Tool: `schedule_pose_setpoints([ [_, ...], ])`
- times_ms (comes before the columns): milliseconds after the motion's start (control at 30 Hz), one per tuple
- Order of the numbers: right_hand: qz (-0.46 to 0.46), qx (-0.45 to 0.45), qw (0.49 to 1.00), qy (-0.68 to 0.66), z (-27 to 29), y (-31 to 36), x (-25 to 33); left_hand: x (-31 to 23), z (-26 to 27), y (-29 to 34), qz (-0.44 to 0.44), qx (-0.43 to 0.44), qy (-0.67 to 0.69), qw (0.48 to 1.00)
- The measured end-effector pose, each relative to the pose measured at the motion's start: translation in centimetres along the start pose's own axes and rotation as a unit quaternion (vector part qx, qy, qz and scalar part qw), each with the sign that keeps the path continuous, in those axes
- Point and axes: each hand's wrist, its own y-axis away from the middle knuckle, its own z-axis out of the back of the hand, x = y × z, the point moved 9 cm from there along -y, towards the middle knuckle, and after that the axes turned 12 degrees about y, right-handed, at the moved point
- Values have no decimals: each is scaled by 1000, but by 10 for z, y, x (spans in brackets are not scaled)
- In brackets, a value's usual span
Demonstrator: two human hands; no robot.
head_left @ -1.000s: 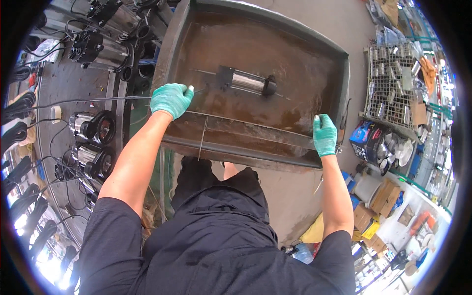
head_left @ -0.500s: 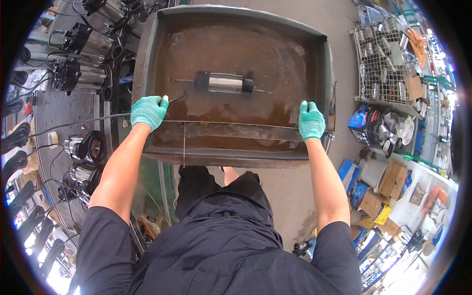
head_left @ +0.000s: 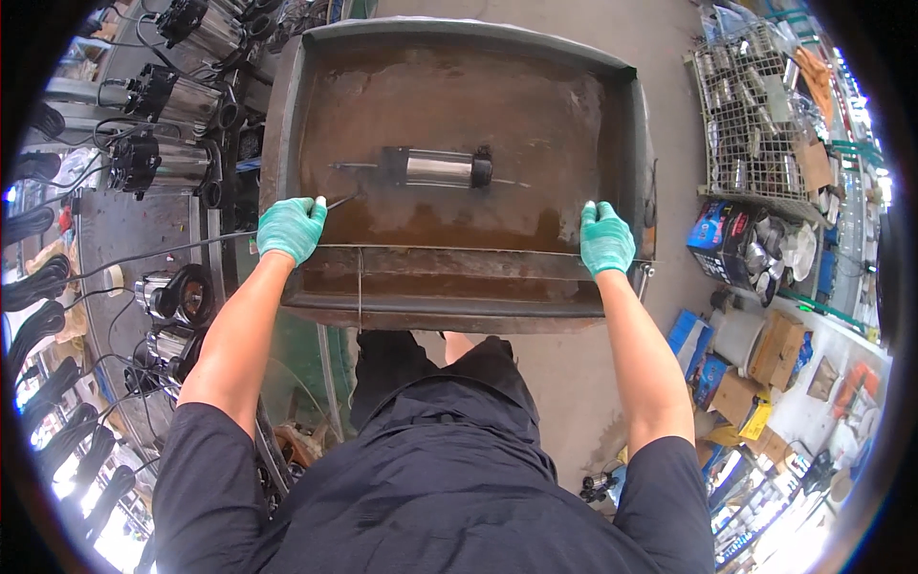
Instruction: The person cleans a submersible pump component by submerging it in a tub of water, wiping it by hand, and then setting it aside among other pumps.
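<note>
A wide, shallow metal tank [head_left: 285, 124] with brownish liquid in it stands before me. In its middle lies a submersible pump motor [head_left: 440, 168], a silver cylinder with black ends and thin pieces sticking out on both sides. My left hand [head_left: 292, 231], in a green glove, is closed round a black cable [head_left: 191, 245] at the tank's left side; the cable's end pokes out past the thumb. A thin metal rod [head_left: 459, 249] spans the near part of the tank between my hands. My right hand [head_left: 606, 239], also gloved, is closed on this rod near the right wall.
Several silver and black pumps [head_left: 172, 100] with cables line the bench [head_left: 129, 220] on the left. At right stand a wire mesh crate [head_left: 755, 115] of metal parts, a box [head_left: 715, 234] of scrap-like pieces and cardboard boxes [head_left: 776, 349]. My legs are close to the tank's near edge.
The whole view has shifted slightly, with the tank a little lower in the picture. Both hands keep their grip and place on the tank's sides.
</note>
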Motion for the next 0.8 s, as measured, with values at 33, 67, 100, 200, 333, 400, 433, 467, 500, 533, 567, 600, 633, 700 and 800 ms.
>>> schedule_pose_setpoints([
  [33,-1,-5,1000,1,1,0,0,0,0,-1,-1,1,-3,1000],
  [67,4,0,1000,1,-1,-1,1,-1,1,0,-3,3,-2,1000],
  [100,6,1,1000,0,-1,0,1,1,0,0,-1,2,-4,1000],
  [200,4,4,1000,-3,-2,-1,0,0,-1,0,-5,0,6,1000],
  [333,6,11,1000,0,-3,-1,1,2,-2,-1,-4,0,-3,1000],
  [400,10,-2,1000,-2,-1,0,1,0,0,0,-7,-2,2,1000],
  [433,8,-2,1000,-3,-1,0,1,-1,0,0,-9,-1,1,1000],
  [467,8,2,1000,-4,-1,-1,1,-2,3,1,-6,-7,8,1000],
  [500,8,5,1000,-6,-1,-1,1,-3,5,2,-3,-13,14,1000],
  [533,7,-4,1000,-11,-1,0,0,-3,5,3,10,-3,20,1000],
  [567,4,-4,1000,-13,-2,-1,0,-4,5,3,6,-2,18,1000],
  [600,2,6,1000,-8,-3,-3,0,-2,6,3,5,-15,37,999],
  [633,0,15,1000,-4,-5,-3,0,-2,8,3,3,-27,56,998],
  [700,-4,16,1000,-4,-3,-2,1,-5,10,5,3,-30,59,998],
  [800,-4,11,1000,-4,-1,-2,1,-2,11,5,-1,-52,80,995],
])
